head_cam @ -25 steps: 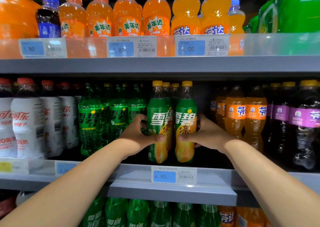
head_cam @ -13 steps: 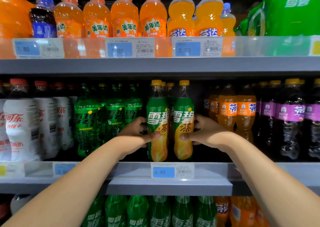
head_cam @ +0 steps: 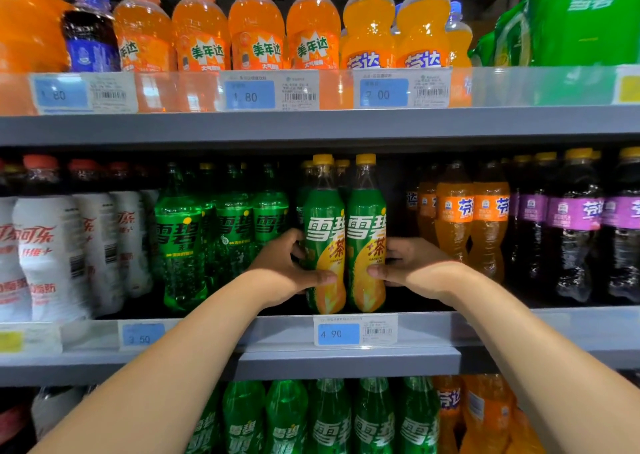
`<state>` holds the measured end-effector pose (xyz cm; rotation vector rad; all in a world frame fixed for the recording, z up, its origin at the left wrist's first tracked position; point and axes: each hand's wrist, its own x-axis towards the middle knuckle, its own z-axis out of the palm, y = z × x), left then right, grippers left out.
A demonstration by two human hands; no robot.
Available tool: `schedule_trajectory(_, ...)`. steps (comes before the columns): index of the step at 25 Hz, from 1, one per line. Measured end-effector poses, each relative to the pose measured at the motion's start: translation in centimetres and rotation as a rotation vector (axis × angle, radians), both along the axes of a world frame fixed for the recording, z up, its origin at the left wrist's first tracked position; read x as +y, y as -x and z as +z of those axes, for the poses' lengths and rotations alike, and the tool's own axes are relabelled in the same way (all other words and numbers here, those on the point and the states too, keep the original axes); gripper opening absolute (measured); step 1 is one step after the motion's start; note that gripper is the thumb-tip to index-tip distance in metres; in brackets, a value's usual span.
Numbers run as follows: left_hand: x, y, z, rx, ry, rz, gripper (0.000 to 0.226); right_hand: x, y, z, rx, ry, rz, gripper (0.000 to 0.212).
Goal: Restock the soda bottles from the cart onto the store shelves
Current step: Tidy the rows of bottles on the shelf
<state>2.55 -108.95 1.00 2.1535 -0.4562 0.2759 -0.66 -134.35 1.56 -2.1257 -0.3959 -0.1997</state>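
Grey store shelving fills the head view, packed with soda. On the middle shelf [head_cam: 346,360], two yellow-capped green bottles stand upright and touching, above a 4.90 tag [head_cam: 355,330]. The left hand [head_cam: 284,266] grips the left bottle [head_cam: 323,231], thumb across its front and fingers curled behind. The right hand [head_cam: 415,266] wraps the right bottle [head_cam: 367,225] likewise. Plain green bottles [head_cam: 178,245] stand to the left, orange ones [head_cam: 453,218] to the right.
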Motion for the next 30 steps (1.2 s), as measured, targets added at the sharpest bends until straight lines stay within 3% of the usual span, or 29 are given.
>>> schedule_trajectory(5, 0.0, -0.6, -0.2, 0.001, 0.019, -0.013, 0.064, 0.2, 0.2, 0.1, 0.005, -0.008, 0.011, 0.027)
schedule_trajectory(18, 0.0, 0.0, 0.1, -0.014, -0.044, 0.017, 0.065, 0.5, 0.3, 0.5, -0.002, 0.053, -0.007, 0.032)
schedule_trajectory(22, 0.2, 0.7, 1.0, -0.015, -0.067, 0.049, 0.076, 0.1, 0.2, 0.8, -0.015, -0.030, -0.063, 0.059)
schedule_trajectory(25, 0.9, 1.3, 1.3, -0.089, -0.055, 0.086, 0.072, -0.6, 1.0, 1.0, -0.186, -0.009, -0.216, 0.070)
schedule_trajectory(28, 2.9, 2.4, 1.1, -0.173, 0.007, 0.067, 0.058, -0.1, 3.3, 0.8, -0.520, 0.079, -0.355, 0.048)
schedule_trajectory(30, 5.1, 3.8, 0.5, -0.331, -0.035, 0.074, 0.042, 1.9, 5.4, 0.3, -0.749, 0.061, -0.313, 0.031)
